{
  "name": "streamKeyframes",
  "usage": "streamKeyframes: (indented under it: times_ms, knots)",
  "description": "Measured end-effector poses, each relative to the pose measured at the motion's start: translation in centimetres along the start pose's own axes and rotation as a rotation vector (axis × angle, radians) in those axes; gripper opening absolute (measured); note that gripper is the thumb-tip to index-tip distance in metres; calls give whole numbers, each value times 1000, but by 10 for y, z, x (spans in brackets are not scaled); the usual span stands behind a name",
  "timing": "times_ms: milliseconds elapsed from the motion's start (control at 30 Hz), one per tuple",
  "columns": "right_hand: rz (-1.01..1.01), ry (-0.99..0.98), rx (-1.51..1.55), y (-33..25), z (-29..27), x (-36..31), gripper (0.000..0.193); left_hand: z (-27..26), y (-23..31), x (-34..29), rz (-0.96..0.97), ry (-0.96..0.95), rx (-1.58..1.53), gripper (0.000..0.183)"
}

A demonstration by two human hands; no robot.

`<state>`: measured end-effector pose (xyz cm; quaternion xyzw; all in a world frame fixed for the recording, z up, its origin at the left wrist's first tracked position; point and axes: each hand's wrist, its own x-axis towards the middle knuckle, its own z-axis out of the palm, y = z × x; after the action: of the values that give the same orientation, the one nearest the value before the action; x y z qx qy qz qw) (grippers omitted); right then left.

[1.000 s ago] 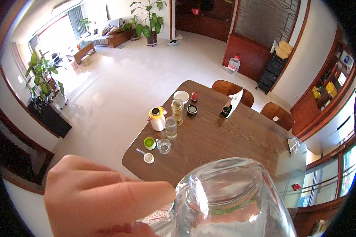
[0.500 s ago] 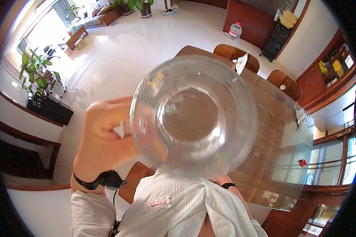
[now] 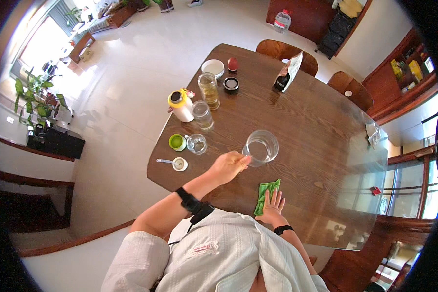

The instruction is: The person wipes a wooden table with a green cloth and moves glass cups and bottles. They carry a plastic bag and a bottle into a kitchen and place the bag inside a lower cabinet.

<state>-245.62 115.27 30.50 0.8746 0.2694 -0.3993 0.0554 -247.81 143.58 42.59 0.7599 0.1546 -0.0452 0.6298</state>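
My left hand (image 3: 228, 167) is closed around the handle of a clear glass mug (image 3: 263, 148), which is over the middle of the table; I cannot tell whether its base touches the wood. My right hand (image 3: 272, 206) lies with fingers spread at the table's near side, partly on a folded green cloth (image 3: 265, 197). To the left of the mug are a smaller glass cup (image 3: 196, 144), a green-lidded white jar (image 3: 177, 142) and a small white dish (image 3: 180, 164) with a spoon (image 3: 166, 161).
Farther along the wooden table (image 3: 321, 146) stand a white-and-yellow thermos (image 3: 181, 108), two tall glass jars (image 3: 209, 92) (image 3: 202, 117), a white bowl (image 3: 212, 68), a dark round lid (image 3: 231, 84), a red round thing (image 3: 232, 64) and an upright pouch (image 3: 289, 73). Wooden chairs (image 3: 287, 56) line the far side.
The glass mug has come down from close in front of my head to the table area with my left hand on its handle. My right hand and the green cloth are now in plain view.
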Motion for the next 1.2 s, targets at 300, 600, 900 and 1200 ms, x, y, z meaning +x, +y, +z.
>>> streamKeyframes:
  times_ms: [300,600,900,1200]
  knots:
    - [-33,90,72,4,11,1,131,74,-66,76,28,-162,133,47]
    - [-45,121,54,6,23,13,125,98,-80,118,33,-201,76,42]
    - [-37,571,-480,23,76,32,132,104,-83,126,30,-214,31,43]
    - [-18,621,-619,31,85,39,128,89,-71,99,-69,-34,225,45]
